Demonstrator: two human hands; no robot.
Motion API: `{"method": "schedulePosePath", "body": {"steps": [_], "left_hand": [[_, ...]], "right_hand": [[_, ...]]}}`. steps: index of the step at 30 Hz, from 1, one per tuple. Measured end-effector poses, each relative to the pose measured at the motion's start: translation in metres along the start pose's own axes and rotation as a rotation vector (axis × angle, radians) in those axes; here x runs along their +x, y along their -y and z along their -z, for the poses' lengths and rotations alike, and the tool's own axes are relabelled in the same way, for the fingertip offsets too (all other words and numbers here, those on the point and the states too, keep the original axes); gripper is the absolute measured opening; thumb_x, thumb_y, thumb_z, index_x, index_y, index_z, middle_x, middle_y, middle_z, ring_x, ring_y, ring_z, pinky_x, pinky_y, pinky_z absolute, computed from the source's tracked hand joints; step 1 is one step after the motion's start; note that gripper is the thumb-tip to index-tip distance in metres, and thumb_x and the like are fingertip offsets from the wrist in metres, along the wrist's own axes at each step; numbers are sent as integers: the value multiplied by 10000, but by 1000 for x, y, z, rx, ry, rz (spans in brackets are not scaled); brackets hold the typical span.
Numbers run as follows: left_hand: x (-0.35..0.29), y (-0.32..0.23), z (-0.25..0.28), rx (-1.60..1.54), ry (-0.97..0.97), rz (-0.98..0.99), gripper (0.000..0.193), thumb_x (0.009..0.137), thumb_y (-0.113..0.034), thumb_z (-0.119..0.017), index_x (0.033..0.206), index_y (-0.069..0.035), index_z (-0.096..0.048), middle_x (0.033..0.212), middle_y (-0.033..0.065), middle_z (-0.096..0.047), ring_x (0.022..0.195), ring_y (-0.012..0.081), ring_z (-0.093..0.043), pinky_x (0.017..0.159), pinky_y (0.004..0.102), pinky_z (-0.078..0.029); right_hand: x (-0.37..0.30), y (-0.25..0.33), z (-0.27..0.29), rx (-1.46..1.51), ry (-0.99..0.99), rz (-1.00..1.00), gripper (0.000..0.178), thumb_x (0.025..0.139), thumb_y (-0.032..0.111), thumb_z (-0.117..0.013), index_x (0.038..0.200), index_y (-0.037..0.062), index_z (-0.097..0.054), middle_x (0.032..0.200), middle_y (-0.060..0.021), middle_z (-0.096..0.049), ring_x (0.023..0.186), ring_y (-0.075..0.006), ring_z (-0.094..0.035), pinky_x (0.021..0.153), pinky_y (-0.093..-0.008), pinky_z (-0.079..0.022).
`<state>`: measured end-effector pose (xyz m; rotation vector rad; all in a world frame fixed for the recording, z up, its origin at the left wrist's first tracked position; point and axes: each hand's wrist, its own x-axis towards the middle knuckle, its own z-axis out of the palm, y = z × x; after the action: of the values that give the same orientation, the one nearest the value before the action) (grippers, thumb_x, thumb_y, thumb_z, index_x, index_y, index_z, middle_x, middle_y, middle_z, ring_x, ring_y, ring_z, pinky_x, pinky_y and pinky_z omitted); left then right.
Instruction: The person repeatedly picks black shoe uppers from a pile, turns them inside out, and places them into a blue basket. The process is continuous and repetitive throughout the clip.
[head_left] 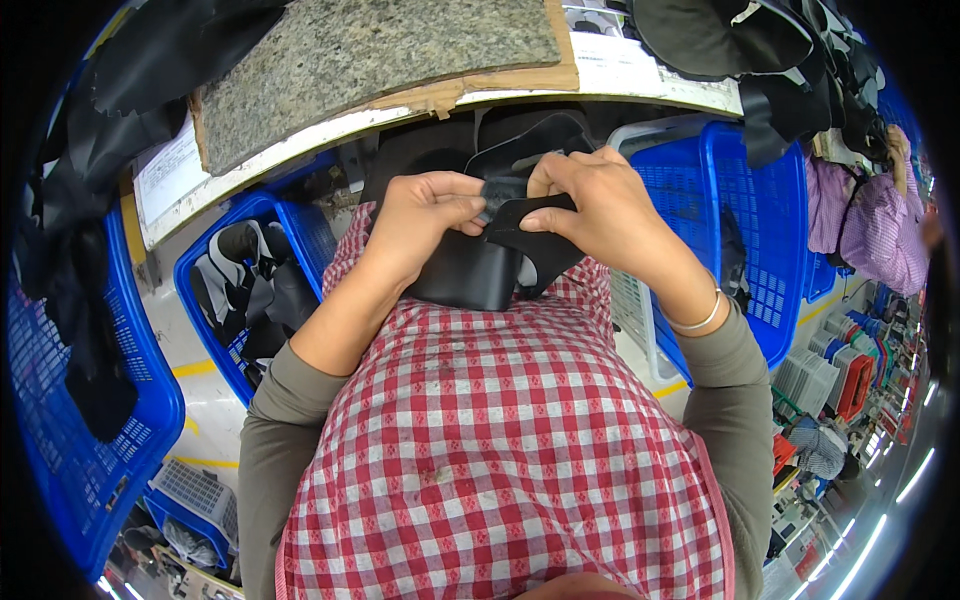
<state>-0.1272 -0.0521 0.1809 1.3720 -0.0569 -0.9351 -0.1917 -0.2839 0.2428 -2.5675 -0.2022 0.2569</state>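
Over my lap, both hands work on a black leather piece (470,272) with a dark, matte underside. My left hand (428,215) pinches it between thumb and fingers near its middle. Just to the right, my right hand (590,200) grips a folded-back flap (530,232) of it, thumb on top. A small greyish patch (503,190) shows between the two hands. More black pieces (420,150) lie behind the hands, below the table edge; where one piece ends and another begins is hard to tell.
Ahead is a white table edge (400,115) bearing a speckled stone slab (390,65) on a board. Blue baskets with black and white cut pieces stand left (240,300) and right (755,230). Black pieces (740,40) heap at the far right. Another person in a checked shirt (870,215) is beyond.
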Motion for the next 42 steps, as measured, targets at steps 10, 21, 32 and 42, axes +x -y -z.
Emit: {"method": "schedulePosePath", "body": {"steps": [10, 21, 32, 42], "left_hand": [[-6, 12, -1, -87, 6, -72, 238, 966, -26, -718, 1194, 43, -732, 1006, 108, -778, 837, 150, -725, 800, 283, -594], [-9, 6, -2, 65, 43, -128, 246, 999, -33, -664, 1218, 53, -736, 1021, 95, -776, 849, 125, -714, 796, 260, -586], [-5, 5, -4, 154, 30, -146, 230, 954, -98, -752, 1145, 31, -760, 847, 13, -718, 734, 62, -619, 691, 226, -513], [-21, 3, 14, 187, -30, -223, 215, 940, -107, -783, 1101, 35, -775, 934, 12, -717, 856, 70, -625, 791, 234, -503]], "right_hand": [[10, -1, -7, 14, -102, 50, 293, 789, 266, -865, 876, 85, -653, 747, -62, -667, 742, -266, -650, 756, -382, -411], [12, -4, -11, -44, -3, -30, 307, 792, 344, -856, 946, 122, -710, 839, -59, -737, 833, -267, -702, 844, -405, -453], [15, 1, -21, -130, -110, 77, 317, 774, 347, -864, 934, 127, -700, 775, -58, -705, 799, -266, -691, 819, -413, -453], [-8, -12, -2, 438, -21, -371, 416, 843, 140, -888, 1162, -54, -705, 947, -75, -760, 883, -80, -651, 785, -273, -567]]}}
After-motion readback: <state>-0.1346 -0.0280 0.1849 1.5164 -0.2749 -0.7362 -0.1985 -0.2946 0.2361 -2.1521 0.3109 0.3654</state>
